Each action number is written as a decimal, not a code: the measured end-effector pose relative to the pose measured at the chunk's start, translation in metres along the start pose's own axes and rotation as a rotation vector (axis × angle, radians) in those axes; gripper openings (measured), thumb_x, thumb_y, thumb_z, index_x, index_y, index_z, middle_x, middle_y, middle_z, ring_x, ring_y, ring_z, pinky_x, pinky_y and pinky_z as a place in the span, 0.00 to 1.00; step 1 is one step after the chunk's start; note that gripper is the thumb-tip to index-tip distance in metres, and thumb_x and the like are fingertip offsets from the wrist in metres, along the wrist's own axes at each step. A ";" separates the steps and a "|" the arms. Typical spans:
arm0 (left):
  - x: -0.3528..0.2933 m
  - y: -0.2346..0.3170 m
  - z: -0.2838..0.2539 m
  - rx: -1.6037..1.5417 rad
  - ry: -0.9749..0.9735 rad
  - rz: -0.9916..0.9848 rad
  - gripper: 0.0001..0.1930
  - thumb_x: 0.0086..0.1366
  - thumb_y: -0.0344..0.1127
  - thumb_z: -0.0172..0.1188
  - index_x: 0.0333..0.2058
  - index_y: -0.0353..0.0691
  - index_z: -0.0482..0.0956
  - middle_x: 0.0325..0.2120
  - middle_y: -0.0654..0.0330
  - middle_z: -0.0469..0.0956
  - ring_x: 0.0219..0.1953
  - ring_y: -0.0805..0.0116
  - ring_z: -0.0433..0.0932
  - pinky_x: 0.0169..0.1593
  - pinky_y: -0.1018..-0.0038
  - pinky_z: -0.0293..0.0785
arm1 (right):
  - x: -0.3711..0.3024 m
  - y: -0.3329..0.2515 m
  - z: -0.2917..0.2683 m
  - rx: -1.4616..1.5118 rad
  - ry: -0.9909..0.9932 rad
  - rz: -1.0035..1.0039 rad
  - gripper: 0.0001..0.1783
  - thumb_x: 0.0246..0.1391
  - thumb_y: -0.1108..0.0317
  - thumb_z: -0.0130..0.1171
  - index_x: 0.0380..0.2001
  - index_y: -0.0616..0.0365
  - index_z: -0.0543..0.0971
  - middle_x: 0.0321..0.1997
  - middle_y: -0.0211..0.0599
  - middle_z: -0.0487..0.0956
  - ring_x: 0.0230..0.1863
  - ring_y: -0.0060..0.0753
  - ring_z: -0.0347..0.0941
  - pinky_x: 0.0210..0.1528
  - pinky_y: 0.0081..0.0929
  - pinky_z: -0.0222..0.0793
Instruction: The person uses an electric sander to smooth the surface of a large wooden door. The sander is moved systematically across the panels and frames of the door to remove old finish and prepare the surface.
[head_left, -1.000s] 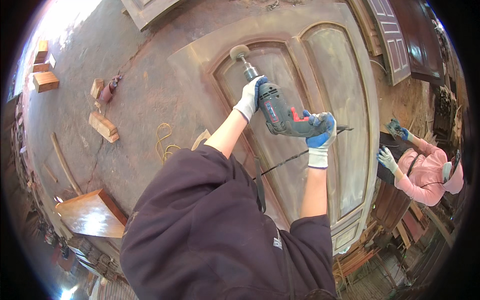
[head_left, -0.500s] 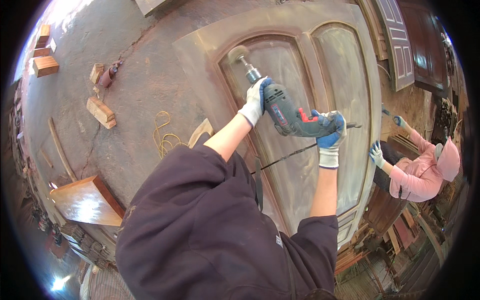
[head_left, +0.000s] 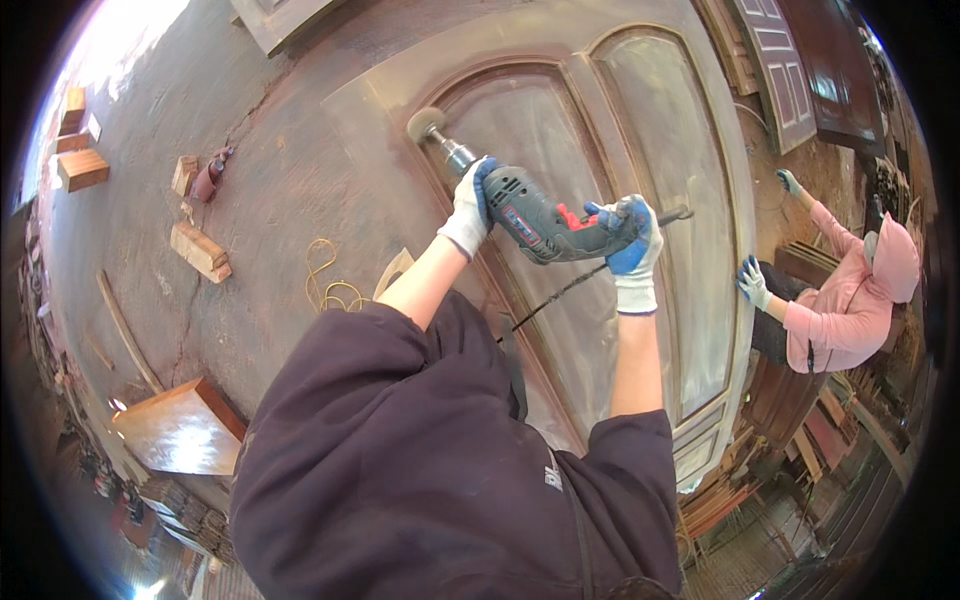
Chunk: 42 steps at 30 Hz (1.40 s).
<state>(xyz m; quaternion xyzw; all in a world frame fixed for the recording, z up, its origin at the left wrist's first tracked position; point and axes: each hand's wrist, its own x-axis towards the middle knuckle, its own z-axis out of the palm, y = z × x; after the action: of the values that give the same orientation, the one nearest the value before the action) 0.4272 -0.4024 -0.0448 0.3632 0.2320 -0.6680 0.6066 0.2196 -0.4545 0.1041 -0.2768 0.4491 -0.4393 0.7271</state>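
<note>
A dark grey-green power drill (head_left: 535, 215) with a red trigger is held in both my gloved hands above a panelled wooden door (head_left: 520, 125). My left hand (head_left: 472, 208) wraps the front of its body, just behind the chuck. Around the rear handle closes my right hand (head_left: 632, 245). A round, tan sanding wheel (head_left: 426, 124) is fitted in the chuck and is at the arched moulding on the door's left side; whether it touches cannot be told. The dark power cord (head_left: 560, 295) runs from the handle down across the door.
A co-worker in a pink hooded top (head_left: 850, 285) crouches at the door's right edge, one gloved hand (head_left: 752, 284) on it. Left on the floor lie wood blocks (head_left: 199, 250), a yellow cord (head_left: 325, 280) and a wooden board (head_left: 185, 430). More doors (head_left: 770, 60) lean at upper right.
Both my hands and the drill have moved left and slightly up, taking the sanding wheel from the panel's upper corner to the moulding. The co-worker's outstretched hand has moved up.
</note>
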 end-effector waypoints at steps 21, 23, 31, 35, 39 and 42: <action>0.023 0.012 0.022 -0.011 -0.204 -0.076 0.11 0.59 0.47 0.57 0.28 0.47 0.76 0.24 0.60 0.80 0.26 0.62 0.79 0.36 0.64 0.77 | -0.003 0.000 0.022 -0.037 0.073 -0.103 0.14 0.57 0.58 0.52 0.25 0.57 0.72 0.20 0.33 0.69 0.26 0.34 0.69 0.54 0.52 0.64; -0.001 0.009 0.016 -0.026 -0.117 -0.107 0.12 0.58 0.48 0.57 0.29 0.47 0.76 0.26 0.60 0.80 0.27 0.61 0.79 0.37 0.64 0.77 | -0.006 -0.006 0.024 -0.093 0.070 -0.046 0.14 0.57 0.57 0.51 0.25 0.56 0.72 0.20 0.32 0.69 0.27 0.34 0.69 0.54 0.53 0.64; 0.016 0.015 0.043 0.057 -0.173 -0.091 0.11 0.57 0.46 0.58 0.32 0.47 0.76 0.27 0.60 0.80 0.29 0.60 0.79 0.38 0.62 0.77 | -0.003 0.002 0.012 -0.033 0.043 -0.173 0.15 0.57 0.56 0.52 0.27 0.57 0.72 0.22 0.33 0.71 0.28 0.36 0.70 0.53 0.53 0.66; 0.004 0.016 0.041 0.012 -0.152 -0.158 0.11 0.57 0.46 0.58 0.32 0.46 0.77 0.27 0.59 0.80 0.29 0.60 0.79 0.39 0.62 0.77 | -0.008 -0.009 0.026 -0.115 0.029 -0.170 0.13 0.56 0.60 0.52 0.27 0.59 0.72 0.22 0.34 0.71 0.27 0.35 0.70 0.51 0.51 0.68; -0.010 0.009 0.015 -0.030 -0.051 -0.072 0.11 0.58 0.46 0.56 0.32 0.46 0.78 0.29 0.60 0.80 0.33 0.61 0.79 0.42 0.62 0.76 | -0.006 -0.006 0.024 0.003 0.007 -0.047 0.09 0.54 0.68 0.54 0.25 0.62 0.73 0.22 0.39 0.74 0.23 0.35 0.73 0.48 0.49 0.72; 0.001 0.013 0.024 -0.014 -0.212 -0.151 0.11 0.59 0.47 0.56 0.30 0.47 0.77 0.27 0.61 0.80 0.29 0.63 0.78 0.39 0.64 0.76 | -0.005 0.005 0.007 -0.295 0.268 -0.213 0.13 0.57 0.60 0.52 0.28 0.60 0.73 0.20 0.33 0.69 0.27 0.34 0.70 0.50 0.53 0.69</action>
<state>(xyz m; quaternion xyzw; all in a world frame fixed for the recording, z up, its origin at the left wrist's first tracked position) 0.4346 -0.4231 -0.0290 0.2677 0.1980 -0.7448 0.5782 0.2274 -0.4479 0.1052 -0.3654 0.5692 -0.4760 0.5621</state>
